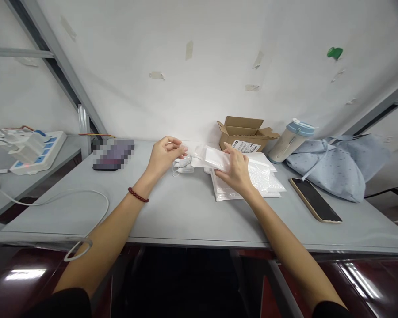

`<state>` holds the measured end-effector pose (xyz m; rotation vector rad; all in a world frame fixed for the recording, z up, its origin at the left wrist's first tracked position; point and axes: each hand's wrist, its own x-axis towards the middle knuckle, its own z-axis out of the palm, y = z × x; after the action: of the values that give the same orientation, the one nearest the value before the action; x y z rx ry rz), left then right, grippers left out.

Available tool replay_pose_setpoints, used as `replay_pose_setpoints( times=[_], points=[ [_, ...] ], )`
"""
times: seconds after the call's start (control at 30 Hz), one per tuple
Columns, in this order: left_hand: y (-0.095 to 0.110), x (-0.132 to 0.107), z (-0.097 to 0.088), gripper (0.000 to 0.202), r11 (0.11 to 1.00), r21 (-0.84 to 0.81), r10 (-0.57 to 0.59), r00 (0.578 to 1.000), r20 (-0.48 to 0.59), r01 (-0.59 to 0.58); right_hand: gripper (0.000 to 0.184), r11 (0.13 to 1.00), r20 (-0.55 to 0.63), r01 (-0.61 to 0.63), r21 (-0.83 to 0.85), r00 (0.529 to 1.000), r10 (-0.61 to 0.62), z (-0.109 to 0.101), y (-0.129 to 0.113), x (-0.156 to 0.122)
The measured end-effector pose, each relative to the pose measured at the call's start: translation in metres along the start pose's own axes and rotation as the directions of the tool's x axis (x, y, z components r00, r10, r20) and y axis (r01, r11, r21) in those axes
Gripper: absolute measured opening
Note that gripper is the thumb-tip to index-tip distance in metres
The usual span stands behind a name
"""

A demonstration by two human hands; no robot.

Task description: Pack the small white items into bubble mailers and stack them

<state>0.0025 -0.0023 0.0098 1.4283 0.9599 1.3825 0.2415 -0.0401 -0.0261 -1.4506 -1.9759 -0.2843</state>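
My right hand [235, 170] is closed around a small white box [216, 158] that appears to sit in a clear plastic sleeve. Thumb and fingertips of my left hand [167, 153] pinch the thin clear plastic [193, 150] at the box's left end. Below that plastic lies a bunch of small white items with cords [183, 166]; their kind is hard to make out. Under and beside my right hand rests a stack of white bubble mailers [260, 176].
Behind the mailers stands an open cardboard box [242, 132] with a label. To its right are a tumbler [290, 139], a light blue cloth bag [328, 165] and a phone [315, 200]. At left lie a pixelated dark device [112, 155], a white cable [104, 207] and a power strip [41, 152].
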Motion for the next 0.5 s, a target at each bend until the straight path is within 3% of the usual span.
replay_pose_setpoints(
  times=[0.1, 0.27, 0.4, 0.5],
  points=[
    [-0.009, -0.004, 0.012, 0.033, 1.000, 0.010, 0.016, 0.998, -0.068, -0.016, 0.078, 1.000, -0.011, -0.003, 0.014, 1.000, 0.003, 0.000, 0.000, 0.000],
    [-0.021, -0.018, 0.032, 0.026, 0.997, 0.073, 0.017, 0.997, -0.069, -0.012, 0.076, 1.000, -0.014, 0.007, 0.025, 1.000, -0.007, 0.000, -0.002, 0.000],
    [-0.029, -0.026, 0.041, 0.015, 0.960, 0.264, 0.110, 0.992, -0.055, -0.091, 0.077, 0.999, -0.019, 0.021, 0.026, 1.000, -0.021, 0.002, -0.002, -0.001],
    [-0.033, -0.030, 0.044, 0.013, 0.907, 0.413, 0.135, 0.987, -0.087, -0.088, 0.078, 0.999, -0.032, 0.026, 0.019, 0.999, -0.025, 0.003, -0.002, -0.001]
  ],
)
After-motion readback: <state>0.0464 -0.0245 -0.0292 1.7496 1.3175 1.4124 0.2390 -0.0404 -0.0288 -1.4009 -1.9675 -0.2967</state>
